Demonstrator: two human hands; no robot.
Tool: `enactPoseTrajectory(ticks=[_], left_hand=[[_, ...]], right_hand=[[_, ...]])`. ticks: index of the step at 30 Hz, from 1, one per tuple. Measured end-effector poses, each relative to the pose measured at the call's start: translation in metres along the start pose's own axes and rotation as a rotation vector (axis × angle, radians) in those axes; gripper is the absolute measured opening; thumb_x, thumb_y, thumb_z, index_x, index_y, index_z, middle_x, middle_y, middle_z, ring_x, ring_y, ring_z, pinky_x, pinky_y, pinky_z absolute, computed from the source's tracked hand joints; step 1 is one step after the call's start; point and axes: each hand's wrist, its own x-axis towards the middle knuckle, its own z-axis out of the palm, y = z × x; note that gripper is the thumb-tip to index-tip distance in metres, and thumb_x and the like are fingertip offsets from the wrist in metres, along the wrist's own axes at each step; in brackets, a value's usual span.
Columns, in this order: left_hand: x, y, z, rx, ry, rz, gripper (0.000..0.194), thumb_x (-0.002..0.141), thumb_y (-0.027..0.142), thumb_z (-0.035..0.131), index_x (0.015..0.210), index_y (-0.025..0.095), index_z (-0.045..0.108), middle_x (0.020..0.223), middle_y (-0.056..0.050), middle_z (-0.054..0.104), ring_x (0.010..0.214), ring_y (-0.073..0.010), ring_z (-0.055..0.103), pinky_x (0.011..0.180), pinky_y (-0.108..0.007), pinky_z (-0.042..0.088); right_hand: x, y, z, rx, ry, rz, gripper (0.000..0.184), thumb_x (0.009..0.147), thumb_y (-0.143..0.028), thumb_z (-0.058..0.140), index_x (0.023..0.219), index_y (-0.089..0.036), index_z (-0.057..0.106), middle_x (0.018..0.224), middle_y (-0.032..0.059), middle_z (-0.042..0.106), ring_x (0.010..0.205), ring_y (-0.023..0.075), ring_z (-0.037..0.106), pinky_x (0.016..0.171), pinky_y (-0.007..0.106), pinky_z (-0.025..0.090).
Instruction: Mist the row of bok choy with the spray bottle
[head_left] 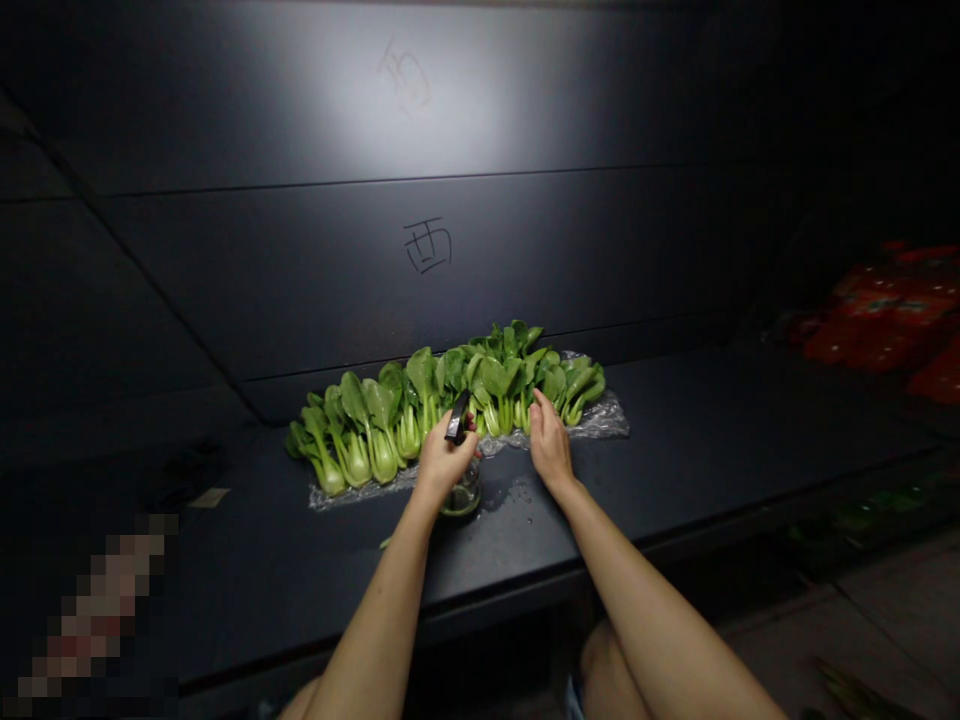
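My left hand [441,462] is wrapped round a clear spray bottle [462,500] with a black trigger head, held low over the dark shelf. A long row of bok choy [384,440] lies just beyond my hands, leaves toward the back panel and pale stalk ends toward me. Under it is a crinkled clear plastic sheet [611,418]. My right hand [552,448] is by the right part of the row, fingers stretched out and holding nothing; I cannot tell whether its fingertips touch the leaves.
The dark shelf [675,430] has water drops between my hands and ends at a front edge. Behind stands a dark panel [540,240] with a written character. Red packages [885,310] sit at right; a small pale paper piece [210,497] lies at left.
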Motion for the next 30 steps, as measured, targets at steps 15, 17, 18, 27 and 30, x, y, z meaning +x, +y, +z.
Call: enactPoseTrajectory(ticks=[15,17,18,27,30], left_hand=[[0.003,-0.008,-0.002,-0.003,-0.010,0.009,0.026,0.067,0.026,0.064,0.092,0.017,0.060,0.085,-0.002,0.069,0.051,-0.0113,0.062,0.056,-0.024,0.051],[0.002,-0.007,-0.001,0.002,-0.004,0.011,0.027,0.067,0.026,0.064,0.092,0.018,0.060,0.087,-0.003,0.069,0.051,-0.0113,0.062,0.056,-0.024,0.051],[0.002,-0.006,-0.001,0.007,-0.002,0.011,0.027,0.067,0.025,0.064,0.093,0.018,0.060,0.088,-0.003,0.069,0.051,-0.0114,0.063,0.056,-0.024,0.051],[0.001,-0.001,-0.001,0.037,0.005,0.004,0.025,0.067,0.024,0.062,0.091,0.018,0.060,0.085,-0.002,0.069,0.051,-0.0124,0.063,0.057,-0.025,0.051],[0.001,0.002,0.000,-0.001,0.024,-0.013,0.026,0.066,0.025,0.062,0.090,0.018,0.060,0.085,-0.003,0.068,0.051,-0.0130,0.063,0.055,-0.025,0.050]], right_hand=[[0.005,0.033,-0.007,-0.208,0.260,0.038,0.050,0.085,-0.027,0.043,0.133,-0.015,0.048,0.148,0.0188,0.033,0.137,0.0314,0.031,0.109,0.054,0.029],[0.006,0.041,-0.003,-0.168,0.186,0.021,0.055,0.083,-0.026,0.042,0.135,-0.012,0.046,0.145,0.0200,0.040,0.137,0.0303,0.032,0.109,0.052,0.031],[0.006,0.043,-0.001,-0.158,0.155,0.007,0.056,0.082,-0.025,0.042,0.135,-0.010,0.046,0.143,0.0198,0.042,0.137,0.0298,0.032,0.110,0.052,0.031],[0.008,0.039,0.003,-0.138,0.035,-0.018,0.053,0.083,-0.026,0.040,0.131,-0.007,0.051,0.138,0.0195,0.050,0.129,0.0267,0.046,0.108,0.046,0.035],[0.011,0.037,-0.004,-0.111,0.104,-0.004,0.046,0.084,-0.026,0.039,0.123,-0.008,0.057,0.128,0.0201,0.058,0.123,0.0257,0.051,0.107,0.044,0.037]])
